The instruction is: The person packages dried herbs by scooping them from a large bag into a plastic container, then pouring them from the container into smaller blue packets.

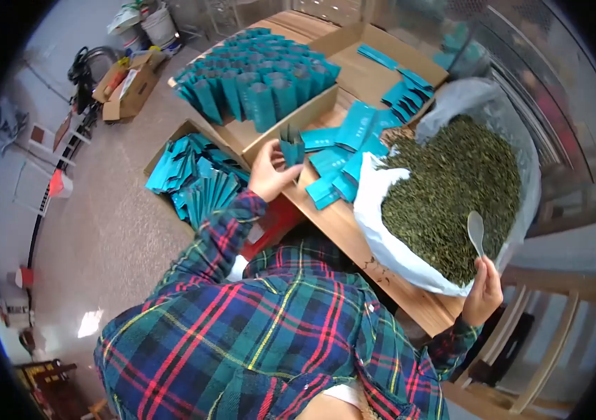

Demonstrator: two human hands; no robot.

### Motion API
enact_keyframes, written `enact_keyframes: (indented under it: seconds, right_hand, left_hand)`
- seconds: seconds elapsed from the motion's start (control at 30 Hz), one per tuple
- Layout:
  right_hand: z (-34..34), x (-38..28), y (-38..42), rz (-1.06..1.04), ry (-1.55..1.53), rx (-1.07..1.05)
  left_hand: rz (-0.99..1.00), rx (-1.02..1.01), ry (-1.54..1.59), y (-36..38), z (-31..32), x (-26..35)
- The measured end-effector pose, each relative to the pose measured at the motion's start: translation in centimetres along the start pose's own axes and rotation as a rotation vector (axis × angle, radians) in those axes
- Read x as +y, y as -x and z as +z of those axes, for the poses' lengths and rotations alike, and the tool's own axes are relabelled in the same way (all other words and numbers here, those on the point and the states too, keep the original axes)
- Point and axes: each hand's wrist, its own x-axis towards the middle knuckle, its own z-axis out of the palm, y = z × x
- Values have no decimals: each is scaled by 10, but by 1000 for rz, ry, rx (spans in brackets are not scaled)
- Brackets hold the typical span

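My left hand [270, 172] is closed around a small teal packet [292, 148], held upright beside the cardboard tray. Between the fingers of my right hand [484, 290] is the handle of a pale plastic spoon [476, 231]. The spoon's bowl is over a heap of dried green tea leaves [452, 189] in a large white plastic bag [376, 224]. Flat teal packets [340, 154] lie scattered on the wooden table between the tray and the bag. Whether the held packet has anything in it cannot be seen.
Many upright teal packets [256, 77] fill a cardboard tray [298, 120] at the back. Another cardboard box [354, 43] holds several packets. Lower left, a box of teal packets [196, 175] stands beside the wooden table [319, 203]. A wooden slatted chair [546, 350] is at right.
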Motion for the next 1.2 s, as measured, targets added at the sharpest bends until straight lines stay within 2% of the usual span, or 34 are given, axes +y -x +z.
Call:
enact_keyframes:
  seconds: [0.1,0.2,0.3,0.37,0.5,0.6,0.87,1.03,1.2]
  right_hand:
    - [2,-2,0,22,-23,-28]
    - [1,-4,-3,-12,-5,-30]
    - [1,-3,0,-9,-13,-28]
    - [1,-1,3,-4,-18,-26]
    - [2,5,10,30,27,-22]
    - [2,3,13,50,93,-62]
    - [3,7,24,98,95,-81]
    - [4,3,21,106,101,-80]
    - [8,0,18,108,73,-87]
  left_hand:
    - [-99,153,19,8,6,1]
    - [80,145,-145,6,-2,35]
    - [109,266,-209,-18,-36,61]
    - [120,250,-98,-42,-64,80]
    - [-3,320,-305,-92,-113,27]
    - [32,375,-822,-111,-123,-1]
    - [99,486,-977,-119,-120,-20]
    - [52,510,-923,-112,-111,0]
    - [155,477,-1008,-102,-108,19]
